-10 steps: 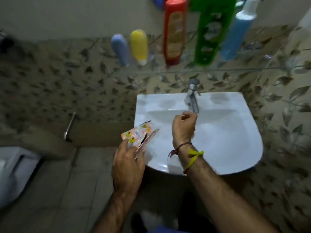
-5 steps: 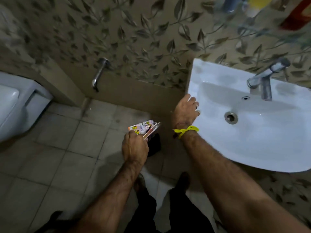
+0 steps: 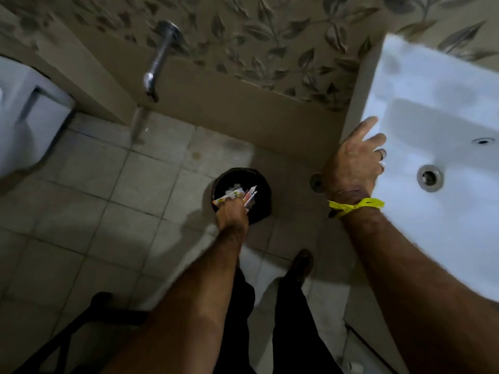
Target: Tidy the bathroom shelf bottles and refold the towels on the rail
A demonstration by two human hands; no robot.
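1. Floor [image 3: 89,217]: pale tiles, under both hands. One tiled floor in view.
2. Sink [image 3: 442,238]: one white basin, right of the right hand, with one drain [image 3: 430,178] just beyond the fingers.
3. Toilet [image 3: 24,117]: one, far left of the left hand, only partly in view.
4. Legs [image 3: 291,319]: two, dark trousers, below and between the arms.
5. Right hand [image 3: 356,160]: fingers spread and fairly straight, holding nothing, resting at or over the sink's left edge. Contact not certain. One yellow band [image 3: 356,205] at the wrist, one ring on a finger.
6. Bin [image 3: 259,195]: one small dark round bin on the floor, directly beneath and around the left hand. Pale scraps show inside it.
7. Left hand [image 3: 232,211]: fingers curled on a bunch of wrappers [image 3: 237,195], held over the bin's mouth. The wrappers are not yet let go. Count unclear, at least two, blurred.
8. Wall tap [image 3: 159,58]: one, well beyond the left hand.
9. Progress, judged: this is a rubbish-clearing side step. No shelf, bottles, towels or rail are in view, so their state cannot be told. Dropping the wrappers is left to do. The bottle tidying and towel folding may both still remain.
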